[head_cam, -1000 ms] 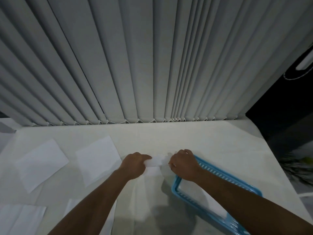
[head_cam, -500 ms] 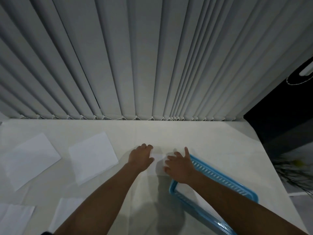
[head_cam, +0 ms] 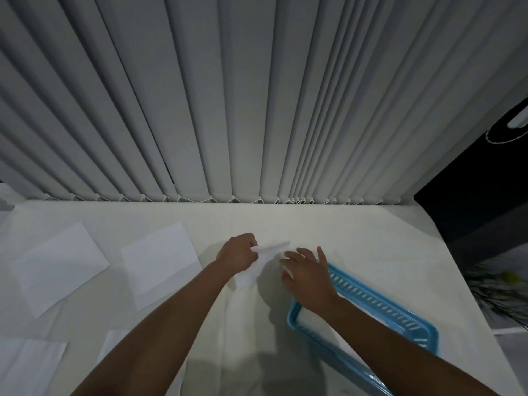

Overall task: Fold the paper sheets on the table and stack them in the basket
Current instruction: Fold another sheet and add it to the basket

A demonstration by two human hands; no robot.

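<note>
Just left of the blue basket (head_cam: 368, 298), we see the left hand (head_cam: 238, 256) pinching a folded paper sheet (head_cam: 261, 260) while the right hand (head_cam: 307, 274) lies open, fingers spread, over its other end. The sheet's outline blurs into the pale table (head_cam: 357, 238). Our right forearm hides most of the basket's contents.

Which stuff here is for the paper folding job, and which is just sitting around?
For the job:
small white paper being folded
flat white paper sheets on the table
blue plastic basket

Just around:
grey vertical blinds
dark leafy plant
</note>
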